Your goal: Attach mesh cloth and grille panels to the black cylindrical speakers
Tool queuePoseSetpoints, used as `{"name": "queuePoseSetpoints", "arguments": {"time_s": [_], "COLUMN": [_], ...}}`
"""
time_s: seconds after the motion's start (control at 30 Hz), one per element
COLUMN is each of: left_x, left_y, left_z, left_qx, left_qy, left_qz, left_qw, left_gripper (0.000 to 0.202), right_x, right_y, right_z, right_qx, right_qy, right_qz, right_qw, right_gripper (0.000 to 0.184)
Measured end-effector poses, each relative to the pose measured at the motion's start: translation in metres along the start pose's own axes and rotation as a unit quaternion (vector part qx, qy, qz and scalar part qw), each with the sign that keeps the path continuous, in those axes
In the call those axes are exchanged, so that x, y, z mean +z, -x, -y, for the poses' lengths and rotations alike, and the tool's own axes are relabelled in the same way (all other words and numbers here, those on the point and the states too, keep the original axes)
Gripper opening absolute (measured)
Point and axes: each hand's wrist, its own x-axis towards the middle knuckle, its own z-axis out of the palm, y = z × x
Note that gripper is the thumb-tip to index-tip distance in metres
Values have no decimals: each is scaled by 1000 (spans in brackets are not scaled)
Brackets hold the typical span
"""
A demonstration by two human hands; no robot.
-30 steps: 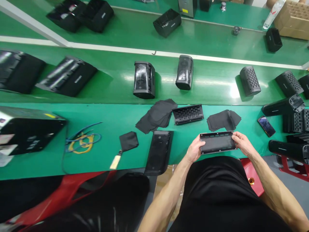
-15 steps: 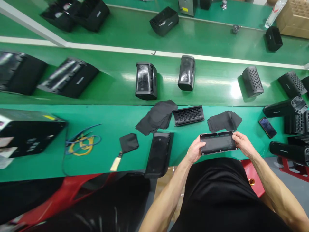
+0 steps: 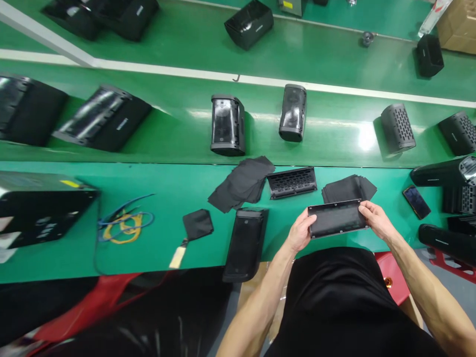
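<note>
Both my hands hold a flat black rectangular panel [image 3: 336, 218] by its short ends, above the near edge of the green bench [image 3: 167, 178]. My left hand [image 3: 299, 232] grips its left end, my right hand [image 3: 375, 219] its right end. Just beyond the panel lie a stack of black fabric pieces [image 3: 347, 188] and a black perforated grille [image 3: 292, 182]. A bigger pile of black fabric [image 3: 241, 183] lies left of the grille. A long black speaker shell [image 3: 245, 243] sits at the bench edge to the left of my left hand.
Several black speakers stand on the green conveyor [image 3: 178, 124] behind, among them a mesh-fronted one [image 3: 226, 124] and a narrower one [image 3: 293, 112]. A black box [image 3: 40, 208], coiled blue and yellow wires [image 3: 124, 223], a small black cloth [image 3: 198, 223], a phone [image 3: 416, 202] and more black casings [image 3: 444, 171] lie around.
The view has shifted slightly. My hands still hold the panel in the same grip, and it has tilted a little.
</note>
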Motion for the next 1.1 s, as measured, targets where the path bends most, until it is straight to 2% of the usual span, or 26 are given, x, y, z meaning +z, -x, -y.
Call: {"name": "queuePoseSetpoints", "arguments": {"time_s": [0.23,0.53,0.7,0.77,0.87,0.97,1.03,1.07,1.1], "left_x": [0,-5,-12,-14,-15,-15,-16,-18,-19], "left_y": [-7,-4,-1,-7,-20,-29,-29,-26,-23], "left_z": [-9,-11,-25,-29,-31,-28,-28,-29,-31], "left_qx": [8,1,-24,-73,-178,-262,-284,-281,-269], "left_qy": [-17,16,88,105,113,104,107,117,133], "left_qz": [-11,8,99,149,214,280,321,332,335], "left_qw": [1000,1000,991,981,954,918,897,893,893], "left_gripper": [53,55,65,72,71,71,80,84,87], "right_x": [-3,-3,-2,0,7,20,36,47,60], "right_y": [-18,-20,-18,-19,-25,-42,-62,-75,-89], "right_z": [-3,1,13,18,28,45,64,76,88], "right_qx": [-13,-19,-21,-16,-4,8,11,0,-22], "right_qy": [19,15,-26,-30,-2,62,125,156,179], "right_qz": [3,28,49,70,120,201,254,258,236], "right_qw": [1000,999,998,997,993,978,959,953,955], "right_gripper": [53,51,51,51,54,56,55,54,51]}}
